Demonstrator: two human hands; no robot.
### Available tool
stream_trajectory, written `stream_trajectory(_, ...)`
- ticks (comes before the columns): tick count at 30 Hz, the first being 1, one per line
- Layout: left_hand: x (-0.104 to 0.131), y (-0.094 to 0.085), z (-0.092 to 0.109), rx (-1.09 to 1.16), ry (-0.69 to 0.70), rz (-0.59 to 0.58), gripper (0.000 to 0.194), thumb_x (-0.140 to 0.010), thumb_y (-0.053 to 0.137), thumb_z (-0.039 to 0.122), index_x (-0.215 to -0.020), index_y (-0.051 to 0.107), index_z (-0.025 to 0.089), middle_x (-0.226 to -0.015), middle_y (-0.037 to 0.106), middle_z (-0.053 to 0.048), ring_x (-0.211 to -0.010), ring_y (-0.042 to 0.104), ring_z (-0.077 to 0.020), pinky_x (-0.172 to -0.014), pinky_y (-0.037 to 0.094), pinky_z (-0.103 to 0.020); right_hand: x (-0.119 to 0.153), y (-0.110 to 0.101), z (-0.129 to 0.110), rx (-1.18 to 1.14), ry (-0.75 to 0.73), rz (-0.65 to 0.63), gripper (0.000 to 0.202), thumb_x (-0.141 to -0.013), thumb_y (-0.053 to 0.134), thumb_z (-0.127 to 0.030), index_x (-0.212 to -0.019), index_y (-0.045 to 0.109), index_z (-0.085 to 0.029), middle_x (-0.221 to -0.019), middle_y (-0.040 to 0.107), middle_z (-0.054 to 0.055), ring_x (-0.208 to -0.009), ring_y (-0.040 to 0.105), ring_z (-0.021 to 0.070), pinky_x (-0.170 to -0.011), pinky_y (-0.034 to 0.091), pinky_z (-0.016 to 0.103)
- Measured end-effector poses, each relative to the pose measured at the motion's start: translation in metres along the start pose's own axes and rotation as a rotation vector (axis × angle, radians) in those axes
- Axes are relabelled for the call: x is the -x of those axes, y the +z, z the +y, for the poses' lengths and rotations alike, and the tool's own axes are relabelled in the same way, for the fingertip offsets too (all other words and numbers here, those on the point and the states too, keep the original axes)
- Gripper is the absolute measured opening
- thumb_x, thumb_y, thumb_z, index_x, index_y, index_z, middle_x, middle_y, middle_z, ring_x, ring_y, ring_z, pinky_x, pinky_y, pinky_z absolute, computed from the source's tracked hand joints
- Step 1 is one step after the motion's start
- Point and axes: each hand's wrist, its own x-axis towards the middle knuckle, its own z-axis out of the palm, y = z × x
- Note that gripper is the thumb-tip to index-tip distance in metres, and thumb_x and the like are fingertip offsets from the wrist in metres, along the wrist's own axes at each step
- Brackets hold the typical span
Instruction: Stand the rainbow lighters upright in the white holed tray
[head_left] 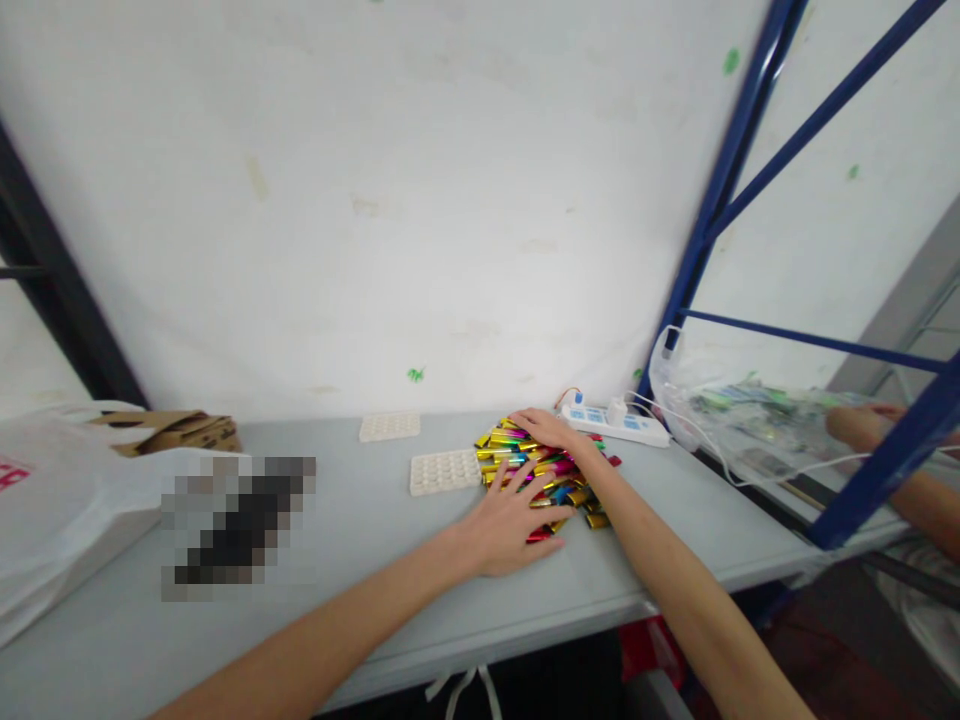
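The left hand (514, 522), fingers spread wide, and the right hand (546, 428), its grip unclear, are over the shiny foil pieces (556, 467) heaped on the worktop (360, 535), where low, light palms should best prevent scattering.

The bare left forearm (352, 630) slants up from the bottom left of the frame to the left hand (514, 525), right of centre, palm down, fingers fanned apart. The bare right forearm (667, 560) rises from the lower right; the right hand (544, 428), farther up, points leftward, palm down, fingers extended.
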Motion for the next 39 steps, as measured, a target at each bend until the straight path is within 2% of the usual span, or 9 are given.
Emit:
stream_trajectory(7,-0.026,0.01,-0.013,-0.069,0.07,0.113,0.038,-0.098,0.049,0.054,-0.128,0.063,0.037,-0.144,0.048,-0.006,-0.138,0.037,-0.0324,-0.114,0.034,-0.054,-0.009,0.001,0.005,0.016,0.057,0.014,0.037,-0.097,0.053,-0.032,-0.123,0.071,-0.013,-0.122,0.072,0.014,-0.107,0.067,0.0252,-0.098,0.047,0.032)
stream_trajectory(11,-0.037,0.014,-0.022,-0.073,0.089,0.136,0.039,-0.097,0.053,0.053,-0.131,0.061,0.036,-0.136,0.052,-0.007,-0.132,0.042,-0.0296,-0.114,0.035,-0.05,-0.016,0.004,0.007,0.034,0.089,-0.013,0.034,-0.098,0.051,-0.031,-0.103,0.078,-0.011,-0.1,0.078,0.013,-0.085,0.069,0.0225,-0.083,0.05,0.029)
stream_trajectory(15,-0.036,0.012,-0.02,-0.127,0.063,0.143,0.051,-0.094,0.054,0.06,-0.138,0.054,0.034,-0.14,0.049,-0.01,-0.132,0.044,-0.0316,-0.111,0.039,-0.051,-0.016,0.006,0.009,0.041,0.102,0.037,0.031,-0.096,0.055,-0.03,-0.108,0.076,-0.012,-0.109,0.076,0.013,-0.093,0.069,0.0222,-0.085,0.049,0.028)
stream_trajectory(21,0.003,-0.013,-0.025,-0.143,-0.043,0.169,0.062,-0.091,0.055,0.065,-0.14,0.051,0.028,-0.142,0.05,-0.014,-0.136,0.043,-0.0331,-0.115,0.035,-0.053,-0.011,0.005,0.011,0.014,0.098,0.132,0.027,-0.093,0.06,-0.03,-0.109,0.076,-0.016,-0.114,0.075,0.012,-0.1,0.069,0.0243,-0.091,0.049,0.031)
stream_trajectory(25,0.051,-0.034,-0.055,-0.152,-0.375,0.231,0.068,-0.087,0.061,0.06,-0.144,0.047,0.025,-0.149,0.043,-0.015,-0.137,0.042,-0.0327,-0.116,0.035,-0.048,-0.01,0.002,0.008,-0.025,0.1,0.225,0.032,-0.095,0.057,-0.032,-0.118,0.072,-0.016,-0.111,0.076,0.011,-0.097,0.07,0.0234,-0.09,0.05,0.032)
stream_trajectory(29,0.087,-0.047,-0.085,-0.129,-0.726,0.076,0.084,-0.075,0.067,0.068,-0.137,0.054,0.013,-0.137,0.052,-0.022,-0.128,0.05,-0.0389,-0.107,0.042,-0.05,-0.012,-0.006,-0.005,-0.132,0.05,0.385,0.038,-0.097,0.051,-0.041,-0.118,0.072,-0.018,-0.096,0.078,0.008,-0.085,0.071,0.022,-0.083,0.05,0.032)
stream_trajectory(33,0.101,-0.063,-0.096,-0.054,-0.738,-0.061,0.065,-0.079,0.058,0.07,-0.112,0.069,0.015,-0.111,0.064,-0.016,-0.11,0.059,-0.0338,-0.097,0.047,-0.042,-0.012,-0.02,-0.028,-0.25,-0.02,0.477,0.037,-0.094,0.051,-0.045,-0.108,0.075,-0.02,-0.102,0.076,0.008,-0.091,0.068,0.0215,-0.082,0.05,0.031)
stream_trajectory(36,0.108,-0.079,-0.098,0.049,-0.706,-0.131,0.068,-0.071,0.067,0.068,-0.115,0.068,0.016,-0.111,0.064,-0.014,-0.104,0.061,-0.0311,-0.093,0.047,-0.039,-0.01,-0.029,-0.049,-0.454,0.038,0.487,0.039,-0.085,0.062,-0.05,-0.106,0.071,-0.018,-0.075,0.07,0.002,-0.063,0.057,0.0153,-0.059,0.046,0.026)
stream_trajectory(39,0.108,-0.089,-0.1,0.158,-0.614,-0.209,0.068,-0.067,0.071,0.065,-0.116,0.067,0.019,-0.109,0.062,-0.01,-0.102,0.061,-0.0278,-0.091,0.047,-0.035,-0.006,-0.03,-0.074,-0.666,0.054,0.445,0.041,-0.077,0.07,-0.057,-0.083,0.067,-0.016,-0.061,0.057,-0.002,-0.055,0.045,0.0112,-0.051,0.039,0.023)
